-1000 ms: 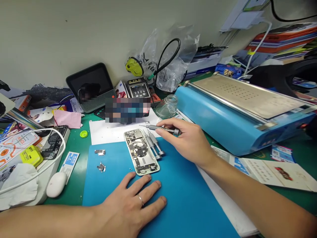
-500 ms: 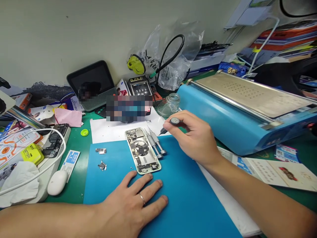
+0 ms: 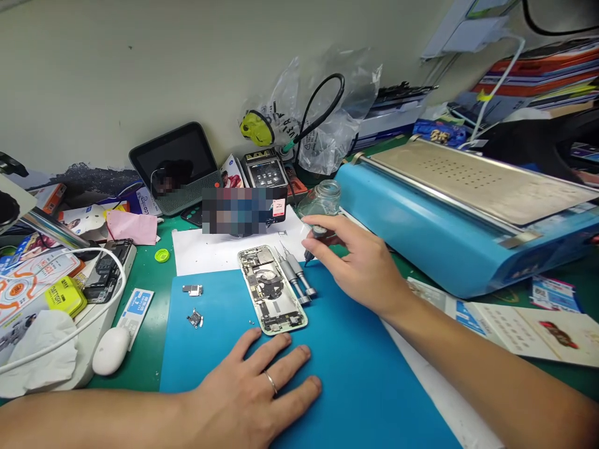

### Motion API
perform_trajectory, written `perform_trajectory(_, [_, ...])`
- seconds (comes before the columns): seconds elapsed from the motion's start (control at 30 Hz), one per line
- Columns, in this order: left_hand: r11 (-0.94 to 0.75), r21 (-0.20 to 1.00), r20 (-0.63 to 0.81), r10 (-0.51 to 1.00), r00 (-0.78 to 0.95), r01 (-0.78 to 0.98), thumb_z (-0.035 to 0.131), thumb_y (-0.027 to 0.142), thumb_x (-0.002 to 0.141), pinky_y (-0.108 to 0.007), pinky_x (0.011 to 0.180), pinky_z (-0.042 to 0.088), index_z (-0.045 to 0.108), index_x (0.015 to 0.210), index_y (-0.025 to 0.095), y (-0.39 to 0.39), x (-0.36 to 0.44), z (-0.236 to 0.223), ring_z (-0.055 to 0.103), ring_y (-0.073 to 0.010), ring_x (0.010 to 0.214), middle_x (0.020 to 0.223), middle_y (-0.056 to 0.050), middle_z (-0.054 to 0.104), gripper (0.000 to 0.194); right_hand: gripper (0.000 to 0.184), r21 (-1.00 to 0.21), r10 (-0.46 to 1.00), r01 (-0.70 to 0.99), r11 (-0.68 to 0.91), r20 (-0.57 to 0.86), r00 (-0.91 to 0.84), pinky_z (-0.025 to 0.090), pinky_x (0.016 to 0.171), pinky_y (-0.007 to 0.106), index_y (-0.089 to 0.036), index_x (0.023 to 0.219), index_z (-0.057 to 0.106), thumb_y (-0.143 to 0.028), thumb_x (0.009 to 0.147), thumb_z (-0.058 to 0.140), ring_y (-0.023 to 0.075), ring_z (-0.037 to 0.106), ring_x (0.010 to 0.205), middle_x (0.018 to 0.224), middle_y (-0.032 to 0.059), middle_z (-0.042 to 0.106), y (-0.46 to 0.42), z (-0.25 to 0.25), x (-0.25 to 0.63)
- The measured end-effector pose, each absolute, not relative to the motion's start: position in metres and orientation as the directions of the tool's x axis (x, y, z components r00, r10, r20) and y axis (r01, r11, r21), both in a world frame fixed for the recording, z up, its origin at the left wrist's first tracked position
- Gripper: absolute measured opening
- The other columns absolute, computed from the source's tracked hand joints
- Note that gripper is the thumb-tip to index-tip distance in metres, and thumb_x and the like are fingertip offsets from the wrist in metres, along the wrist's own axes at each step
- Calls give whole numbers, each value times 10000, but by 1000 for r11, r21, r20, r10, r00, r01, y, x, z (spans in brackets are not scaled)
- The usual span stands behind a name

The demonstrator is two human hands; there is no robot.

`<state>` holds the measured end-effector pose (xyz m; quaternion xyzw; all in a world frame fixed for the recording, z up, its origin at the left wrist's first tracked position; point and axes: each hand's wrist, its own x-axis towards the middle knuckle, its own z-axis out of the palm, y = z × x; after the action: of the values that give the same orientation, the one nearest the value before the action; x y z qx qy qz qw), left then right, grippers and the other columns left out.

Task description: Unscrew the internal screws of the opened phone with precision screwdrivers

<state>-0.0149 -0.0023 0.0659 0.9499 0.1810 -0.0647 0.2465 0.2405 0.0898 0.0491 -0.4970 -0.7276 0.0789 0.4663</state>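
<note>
An opened phone housing (image 3: 276,299) lies face up on the blue mat (image 3: 374,362), its inner parts exposed. My left hand (image 3: 266,386) rests on the mat just below the phone, fingers spread and holding nothing. To the phone's right, my right hand (image 3: 358,255) pinches a dark screwdriver (image 3: 319,231) between thumb and fingers, its tip pointing down and partly hidden. Two grey screwdrivers (image 3: 292,274) lie along the phone's right edge. On the left of the mat are a small metal-shielded part (image 3: 192,290) and a small dark board piece (image 3: 195,318).
A blue machine with a metal plate (image 3: 421,231) stands at the right. Behind the mat are a glass jar (image 3: 326,196), a tablet-like screen (image 3: 175,165) and white paper (image 3: 191,249). A white mouse (image 3: 111,351) and a white cable (image 3: 122,268) lie on the left.
My right hand has shifted slightly left, and the screwdriver in it has turned more upright. My left hand stays spread on the mat. The whole view has shifted a little.
</note>
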Motion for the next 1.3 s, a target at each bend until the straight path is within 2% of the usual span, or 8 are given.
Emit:
perform_trajectory(0.13, [-825,428,-199,313,929,369,406,628,1048,-690,1209,205,248,1620,182,-3,-16,66,260,-422,1527,1695,-145,169,742,312,-561,803,677,477,591,-76,579,876,362,-261,1284,634,-312,979,591,247,712,1046,1245,71,727,90,49,240])
perform_trajectory(0.2, [-832,412,-188,321,928,371,420,631,1043,-669,1216,215,260,1617,186,-4,-16,66,275,-412,1524,1693,-138,188,743,326,-558,801,680,476,594,-74,578,885,367,-261,1302,621,-306,980,587,247,713,1048,1266,73,720,90,49,240])
perform_trajectory(0.37, [-839,393,-172,336,926,377,426,631,1044,-633,1224,248,256,1622,202,-5,-16,68,291,-394,1523,1690,-121,207,739,295,-555,800,675,486,593,-89,585,845,373,-255,1262,635,-320,978,589,238,720,954,1170,73,739,90,48,240])
perform_trajectory(0.53, [-842,400,-177,316,932,362,425,655,1034,-626,1223,256,269,1617,187,-5,-15,68,289,-407,1521,1687,-136,208,764,413,-600,850,671,436,519,-88,600,805,371,-267,1338,578,-321,933,641,222,709,850,1012,45,728,89,48,239])
perform_trajectory(0.87, [-850,386,-161,320,933,358,430,639,1037,-630,1216,266,294,1600,163,-4,-15,66,303,-417,1512,1683,-156,222,749,500,-612,857,663,431,507,-89,626,824,360,-276,1445,497,-274,953,588,216,713,897,1047,48,724,86,47,236])
perform_trajectory(1.1, [-853,383,-143,324,935,355,468,611,1033,-613,1222,267,313,1594,164,-4,-15,67,322,-414,1503,1675,-154,251,735,487,-591,843,671,447,529,-97,629,813,388,-284,1425,516,-271,945,594,239,722,900,1038,54,730,84,47,236])
perform_trajectory(1.3, [-859,371,-123,330,936,352,491,631,1019,-591,1231,265,328,1591,168,-5,-15,67,338,-404,1498,1673,-150,263,754,461,-576,848,689,439,520,-104,615,794,366,-280,1401,538,-271,945,601,233,718,897,1026,48,736,86,46,236])
